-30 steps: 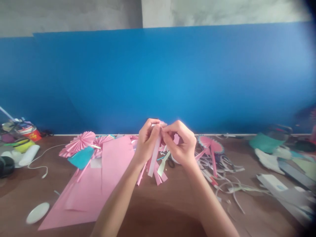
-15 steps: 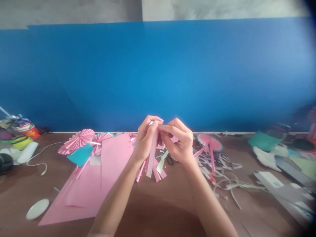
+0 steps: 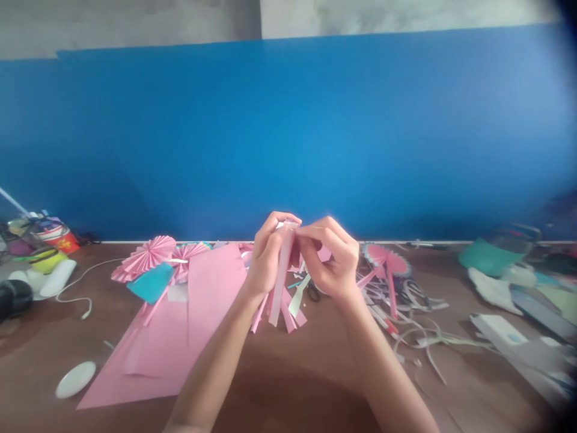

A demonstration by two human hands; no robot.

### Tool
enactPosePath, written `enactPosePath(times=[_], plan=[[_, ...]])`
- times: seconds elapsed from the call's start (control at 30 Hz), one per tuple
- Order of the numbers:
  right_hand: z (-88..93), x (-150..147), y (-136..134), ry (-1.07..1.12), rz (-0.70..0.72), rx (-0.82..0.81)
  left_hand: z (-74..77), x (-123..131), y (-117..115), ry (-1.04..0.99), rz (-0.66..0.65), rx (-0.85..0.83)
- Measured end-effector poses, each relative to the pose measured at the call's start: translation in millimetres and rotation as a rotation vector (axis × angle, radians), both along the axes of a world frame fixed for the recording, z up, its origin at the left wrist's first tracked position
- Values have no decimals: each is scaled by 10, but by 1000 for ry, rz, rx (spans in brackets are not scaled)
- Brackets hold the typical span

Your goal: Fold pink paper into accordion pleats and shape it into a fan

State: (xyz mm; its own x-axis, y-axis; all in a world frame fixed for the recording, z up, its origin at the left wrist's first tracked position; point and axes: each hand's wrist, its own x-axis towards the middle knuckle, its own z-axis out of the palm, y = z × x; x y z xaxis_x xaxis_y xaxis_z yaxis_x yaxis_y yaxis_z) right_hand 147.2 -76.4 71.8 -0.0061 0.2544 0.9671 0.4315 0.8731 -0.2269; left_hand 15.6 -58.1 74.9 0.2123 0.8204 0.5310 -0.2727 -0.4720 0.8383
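My left hand (image 3: 269,255) is closed round the upper part of a pale pink folded paper strip (image 3: 279,288), which hangs down below the fingers. Thumb and fingers of my right hand (image 3: 332,255) pinch at the strip's top end, close beside the left fingertips; what exactly lies between them is hidden. Behind and below the hands, several pink folded paper strips (image 3: 288,314) lie on the table with a pale green paper piece (image 3: 298,297). The dark handle of what looks like scissors (image 3: 312,293) shows near my right wrist.
Pink paper sheets (image 3: 153,355) cover the left of the brown table (image 3: 288,385), with pleated pink paper fans (image 3: 151,255) and a teal piece (image 3: 151,282) on them. A white oval object (image 3: 76,380) lies nearby. Right are another fan (image 3: 387,260) and tangled paper strips (image 3: 424,337). A blue partition (image 3: 288,132) stands behind.
The view has shifted slightly, so the table things appear a little further right. Both hands keep their hold at the strip's top, with only small finger movement.
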Motion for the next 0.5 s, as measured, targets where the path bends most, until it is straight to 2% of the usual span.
enactPosePath(times=[0.17,0.37,0.5], plan=[[-11,17,-11,3,-29,-29,-2,-3,-6,43,28,15],[3,32,-5,-44,-14,-36,-7,12,-22,41,-15,89],[-2,32,14,-55,-32,-13,-6,3,-29,94,30,126]])
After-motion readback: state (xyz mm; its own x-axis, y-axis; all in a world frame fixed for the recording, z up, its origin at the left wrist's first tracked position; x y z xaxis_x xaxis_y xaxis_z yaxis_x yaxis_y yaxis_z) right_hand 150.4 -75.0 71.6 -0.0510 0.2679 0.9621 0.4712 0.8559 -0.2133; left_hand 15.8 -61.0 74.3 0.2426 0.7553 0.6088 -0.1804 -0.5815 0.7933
